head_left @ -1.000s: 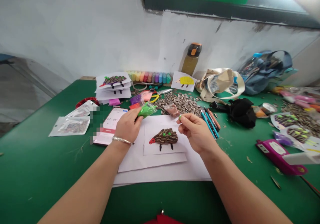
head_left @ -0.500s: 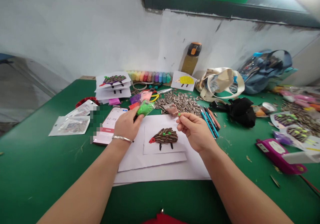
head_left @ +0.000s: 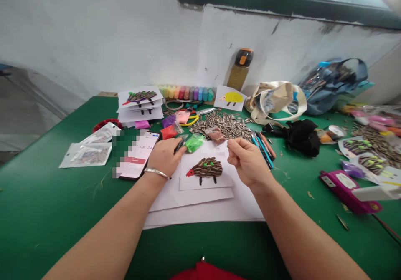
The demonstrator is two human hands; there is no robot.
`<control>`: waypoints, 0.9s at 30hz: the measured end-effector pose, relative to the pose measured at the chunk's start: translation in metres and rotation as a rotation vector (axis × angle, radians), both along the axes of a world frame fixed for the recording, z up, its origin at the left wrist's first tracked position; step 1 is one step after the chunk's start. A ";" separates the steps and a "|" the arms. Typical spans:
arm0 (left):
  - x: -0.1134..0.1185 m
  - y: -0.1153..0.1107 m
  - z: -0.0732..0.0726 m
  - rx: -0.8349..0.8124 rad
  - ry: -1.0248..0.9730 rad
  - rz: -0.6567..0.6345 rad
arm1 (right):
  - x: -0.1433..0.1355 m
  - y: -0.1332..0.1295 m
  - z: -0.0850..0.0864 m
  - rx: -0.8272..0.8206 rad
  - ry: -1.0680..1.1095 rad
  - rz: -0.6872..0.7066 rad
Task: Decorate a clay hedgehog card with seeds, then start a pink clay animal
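Note:
A hedgehog picture (head_left: 206,171), made of seeds with a red head, two green dots and black legs, lies on stacked white paper (head_left: 200,215). My left hand (head_left: 164,157) is closed on a small black item beside the green clay bag (head_left: 194,143), just above the picture's left side. To the right of the picture, my right hand (head_left: 244,159) is held in a pinch; whatever is between its fingertips is too small to make out. A brown clay bag (head_left: 216,135) rests between the hands, near the seed pile (head_left: 225,123).
A phone (head_left: 138,157) lies left of my left hand. Pens (head_left: 264,150) and a black cloth item (head_left: 303,138) are on the right, with a magenta tool (head_left: 347,192) farther out. A bottle (head_left: 239,69) stands by the wall.
The green clay bag has left my left hand and lies on the paper; that hand now touches a black item. The green bit at my right fingertips no longer shows.

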State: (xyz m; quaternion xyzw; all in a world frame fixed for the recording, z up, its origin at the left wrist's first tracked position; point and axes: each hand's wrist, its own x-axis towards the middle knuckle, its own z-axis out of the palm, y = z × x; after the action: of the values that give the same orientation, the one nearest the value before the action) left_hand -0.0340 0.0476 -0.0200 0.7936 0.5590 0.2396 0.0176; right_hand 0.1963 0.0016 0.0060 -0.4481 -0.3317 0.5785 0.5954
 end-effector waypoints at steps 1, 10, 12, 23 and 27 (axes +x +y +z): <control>0.000 0.001 -0.002 0.016 0.002 -0.005 | 0.000 0.000 0.000 0.001 -0.019 -0.002; 0.015 -0.031 0.022 0.078 -0.426 -0.137 | -0.006 -0.007 -0.001 0.108 -0.385 0.032; 0.024 -0.042 0.030 -0.214 -0.616 -0.155 | -0.011 -0.012 0.000 0.223 -0.592 0.044; 0.036 -0.048 0.028 -0.819 -1.061 -0.184 | -0.027 -0.023 0.001 0.537 -1.037 0.235; 0.036 -0.047 0.029 -0.761 -0.988 -0.183 | -0.025 -0.022 0.002 0.529 -1.004 0.263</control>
State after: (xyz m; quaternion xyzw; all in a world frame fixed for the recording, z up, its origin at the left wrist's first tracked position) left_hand 0.0020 0.0003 0.0092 0.5721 0.4606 0.3599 0.5753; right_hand 0.1709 -0.0208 0.0078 -0.4587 -0.7595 0.2615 0.3800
